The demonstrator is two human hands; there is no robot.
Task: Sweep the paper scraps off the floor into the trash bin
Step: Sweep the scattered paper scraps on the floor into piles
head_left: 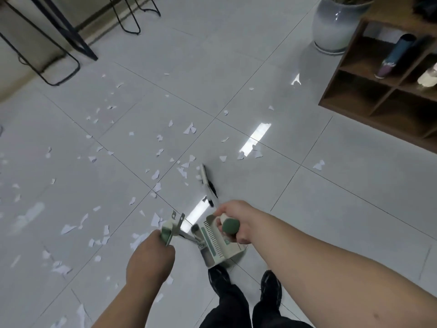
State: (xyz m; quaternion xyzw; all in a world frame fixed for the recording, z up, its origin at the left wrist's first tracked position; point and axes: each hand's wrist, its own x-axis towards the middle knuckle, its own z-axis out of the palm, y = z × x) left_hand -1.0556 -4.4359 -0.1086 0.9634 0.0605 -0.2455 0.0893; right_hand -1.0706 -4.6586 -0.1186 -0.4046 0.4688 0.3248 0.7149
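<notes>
White paper scraps [189,129] lie scattered over the grey tiled floor [331,185], mostly to the left and centre. My right hand [236,223] grips the green-capped top of the broom handle [230,226]; the broom head [208,179] with dark bristles touches the floor ahead of me, next to a cluster of scraps. My left hand [151,259] grips the green top of the dustpan handle [166,234]. The cream dustpan [218,245] with a comb edge hangs just in front of my feet. No trash bin is in view.
A wooden cubby shelf [354,67] holding bottles stands at the right. A large pale ceramic pot [335,24] sits beside it at the back. Black metal table and chair legs [71,39] stand at the back left. My black shoes [220,280] are at the bottom.
</notes>
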